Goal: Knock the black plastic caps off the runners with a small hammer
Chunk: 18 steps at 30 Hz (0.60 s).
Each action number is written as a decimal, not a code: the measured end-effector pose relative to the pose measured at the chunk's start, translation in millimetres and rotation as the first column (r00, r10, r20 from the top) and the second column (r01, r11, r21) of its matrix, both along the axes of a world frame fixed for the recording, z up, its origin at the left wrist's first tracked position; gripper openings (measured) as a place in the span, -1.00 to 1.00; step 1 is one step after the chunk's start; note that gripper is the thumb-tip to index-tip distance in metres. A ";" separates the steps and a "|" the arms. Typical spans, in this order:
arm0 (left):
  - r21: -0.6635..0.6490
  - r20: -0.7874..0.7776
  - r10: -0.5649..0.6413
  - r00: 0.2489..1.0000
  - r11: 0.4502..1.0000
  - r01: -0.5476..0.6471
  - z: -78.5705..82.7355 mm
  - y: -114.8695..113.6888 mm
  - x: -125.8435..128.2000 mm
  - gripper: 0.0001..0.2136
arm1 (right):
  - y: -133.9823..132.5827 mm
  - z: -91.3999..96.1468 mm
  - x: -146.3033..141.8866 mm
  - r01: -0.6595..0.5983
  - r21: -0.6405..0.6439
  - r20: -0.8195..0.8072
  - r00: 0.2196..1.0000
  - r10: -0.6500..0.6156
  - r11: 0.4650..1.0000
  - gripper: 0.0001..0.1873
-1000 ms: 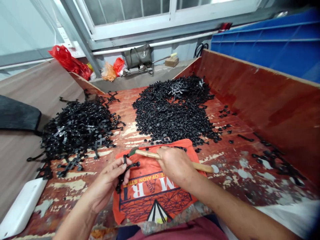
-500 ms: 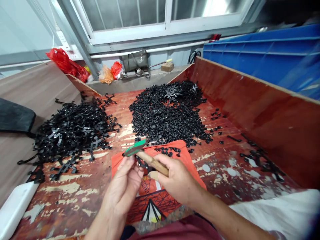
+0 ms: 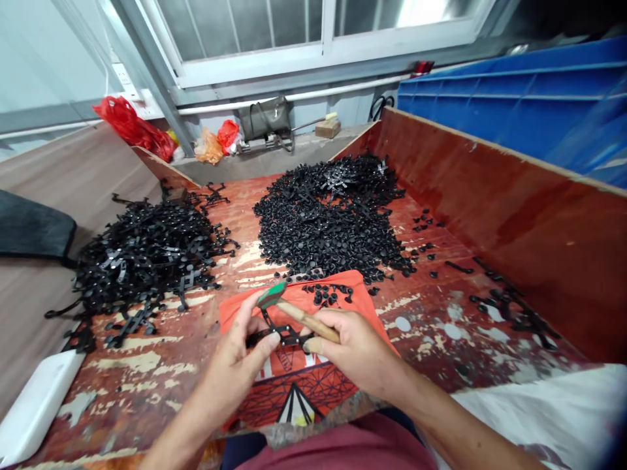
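Worn red worktable [image 3: 441, 307] | left hand [image 3: 230, 369] pinches black plastic frame [image 3: 283, 337] | right hand [image 3: 357, 349] grips wooden-handled tool [image 3: 308, 320] just above it

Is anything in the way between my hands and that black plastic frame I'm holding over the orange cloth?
Nothing visible. The left hand pinches the black plastic frame directly. The right hand, holding the wooden-handled tool, appears to meet the frame's other end above the orange cloth.

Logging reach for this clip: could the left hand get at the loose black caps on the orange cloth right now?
Probably not freely. The caps lie close ahead, but the left hand is pinching a black frame, and the wooden-handled tool in the right hand slants across the way.
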<state>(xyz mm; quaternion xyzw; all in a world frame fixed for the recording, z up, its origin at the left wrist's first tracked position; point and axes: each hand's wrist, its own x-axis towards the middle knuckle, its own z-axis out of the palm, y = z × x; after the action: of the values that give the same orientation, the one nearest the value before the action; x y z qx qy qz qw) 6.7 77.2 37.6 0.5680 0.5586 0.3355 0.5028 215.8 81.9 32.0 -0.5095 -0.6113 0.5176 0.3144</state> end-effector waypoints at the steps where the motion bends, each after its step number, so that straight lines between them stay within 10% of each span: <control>1: -0.020 0.046 0.005 0.999 1.000 -0.004 -2.2 0.1 5.6 -0.25 | 0.3 -2.0 -1.9 0.005 -0.018 -0.007 1.000 -0.005 1.000 -0.93; 6: -0.029 0.137 0.061 0.989 0.998 -0.058 -4.6 6.9 20.6 -0.21 | 2.1 -4.6 -2.3 0.042 -0.026 -0.005 0.999 -0.042 0.999 -0.88; 12: -0.191 0.037 0.044 0.998 0.981 -0.036 -9.9 27.3 3.8 -0.69 | -5.6 3.6 37.4 0.121 0.038 0.099 0.987 -0.124 0.992 -0.68; 18: -0.019 -0.040 -0.064 0.997 0.998 0.063 -33.4 45.8 8.8 -0.86 | -33.0 -10.9 66.1 0.078 0.036 0.412 0.907 -0.086 0.996 -0.73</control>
<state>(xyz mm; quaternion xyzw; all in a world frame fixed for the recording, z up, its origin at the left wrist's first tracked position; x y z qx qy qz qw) 15.5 123.0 4.3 0.5875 0.5535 0.3026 0.5068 281.8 48.9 21.0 -0.6296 -0.6470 0.3787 0.2040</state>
